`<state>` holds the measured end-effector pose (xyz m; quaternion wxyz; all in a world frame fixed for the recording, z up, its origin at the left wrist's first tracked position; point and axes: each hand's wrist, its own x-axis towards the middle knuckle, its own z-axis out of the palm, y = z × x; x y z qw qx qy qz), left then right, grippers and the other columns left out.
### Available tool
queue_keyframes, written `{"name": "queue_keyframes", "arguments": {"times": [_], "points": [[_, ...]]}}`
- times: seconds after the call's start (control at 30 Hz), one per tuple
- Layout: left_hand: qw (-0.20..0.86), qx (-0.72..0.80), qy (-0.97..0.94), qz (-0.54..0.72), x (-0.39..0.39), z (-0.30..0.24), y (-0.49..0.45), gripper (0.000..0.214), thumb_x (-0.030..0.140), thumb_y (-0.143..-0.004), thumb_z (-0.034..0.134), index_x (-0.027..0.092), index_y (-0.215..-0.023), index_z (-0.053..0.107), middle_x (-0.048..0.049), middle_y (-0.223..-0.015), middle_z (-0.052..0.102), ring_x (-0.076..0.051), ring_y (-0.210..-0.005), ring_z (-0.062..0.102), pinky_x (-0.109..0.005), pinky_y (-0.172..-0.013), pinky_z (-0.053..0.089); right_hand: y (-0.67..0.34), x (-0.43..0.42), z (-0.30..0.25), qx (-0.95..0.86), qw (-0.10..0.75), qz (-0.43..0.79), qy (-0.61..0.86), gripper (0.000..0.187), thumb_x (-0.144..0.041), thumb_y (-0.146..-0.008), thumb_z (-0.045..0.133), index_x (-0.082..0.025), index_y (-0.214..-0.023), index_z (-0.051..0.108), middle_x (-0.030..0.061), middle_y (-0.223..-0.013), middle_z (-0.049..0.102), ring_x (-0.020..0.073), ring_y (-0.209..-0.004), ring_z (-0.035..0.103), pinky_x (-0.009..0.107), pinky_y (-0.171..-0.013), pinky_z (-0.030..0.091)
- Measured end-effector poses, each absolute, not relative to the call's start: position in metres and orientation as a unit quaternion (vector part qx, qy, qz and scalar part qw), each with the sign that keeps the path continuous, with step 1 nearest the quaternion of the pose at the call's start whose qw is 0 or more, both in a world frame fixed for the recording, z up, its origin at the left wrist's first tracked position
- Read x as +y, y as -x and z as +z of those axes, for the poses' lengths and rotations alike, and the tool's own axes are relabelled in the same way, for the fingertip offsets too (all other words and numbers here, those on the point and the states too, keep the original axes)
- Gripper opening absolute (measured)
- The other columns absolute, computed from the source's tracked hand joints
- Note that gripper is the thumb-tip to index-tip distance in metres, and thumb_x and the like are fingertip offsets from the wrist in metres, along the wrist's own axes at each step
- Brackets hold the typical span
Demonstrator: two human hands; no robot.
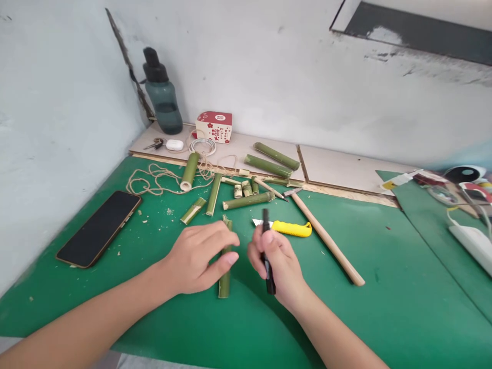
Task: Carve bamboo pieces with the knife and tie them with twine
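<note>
My right hand (283, 264) is closed around a black marker pen (270, 283), which it holds nearly upright above the green mat. Thumb and fingers of my left hand (202, 256) are apart, over a split piece of green bamboo (224, 284); whether they touch it I cannot tell. That bamboo lies lengthwise toward me, its middle partly covered by the hand. Just behind the pen is a yellow utility knife (292, 228) with its blade out. Farther back lie a short bamboo strip (193, 210), a longer one (214, 195) and a bamboo tube (248, 200).
A wooden-handled hammer (326, 238) lies to the right, a phone (100, 228) to the left. Tangled twine (154, 179), a hollow bamboo tube (190, 171) and short bamboo pieces (246, 188) are behind. On the ledge stand a water bottle (164, 100) and a red-white box (214, 126).
</note>
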<state>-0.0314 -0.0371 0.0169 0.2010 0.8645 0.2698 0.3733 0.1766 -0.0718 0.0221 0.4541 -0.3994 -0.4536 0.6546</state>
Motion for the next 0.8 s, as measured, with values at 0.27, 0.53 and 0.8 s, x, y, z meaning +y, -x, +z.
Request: {"name": "queue_keyframes", "arguments": {"times": [0.27, 0.53, 0.8], "points": [[0.214, 0.238, -0.886, 0.334, -0.025, 0.021, 0.036, 0.024, 0.031, -0.109, 0.039, 0.021, -0.098, 0.058, -0.0026, -0.082, 0.062, -0.015, -0.071, 0.055, -0.03, -0.066, 0.043, -0.18, -0.075, 0.029, -0.526, 0.247, 0.751, 0.312, 0.055, -0.071, -0.099, 0.052, -0.022, -0.074, 0.043, -0.0081, -0.053, 0.041, 0.007, -0.049, 0.028, 0.026, -0.049, 0.022], [0.2, 0.172, -0.918, 0.295, -0.024, 0.019, 0.035, 0.041, 0.043, -0.11, 0.034, 0.021, -0.08, 0.05, 0.0006, -0.067, 0.051, -0.015, -0.058, 0.043, -0.033, -0.058, 0.029, -0.199, -0.065, 0.046, -0.551, 0.109, 0.762, 0.323, 0.051, -0.066, -0.097, 0.06, -0.02, -0.077, 0.048, -0.0083, -0.063, 0.035, 0.0066, -0.056, 0.029, 0.023, -0.049, 0.027], [0.223, 0.167, -0.92, 0.276, -0.03, 0.016, 0.03, 0.044, 0.043, -0.111, 0.035, 0.02, -0.076, 0.047, 0.0027, -0.064, 0.046, -0.014, -0.056, 0.039, -0.031, -0.056, 0.027, -0.206, -0.058, 0.04, -0.595, 0.069, 0.743, 0.3, 0.048, -0.06, -0.099, 0.059, -0.021, -0.077, 0.043, -0.0081, -0.064, 0.036, 0.0068, -0.058, 0.03, 0.023, -0.052, 0.029]]}}
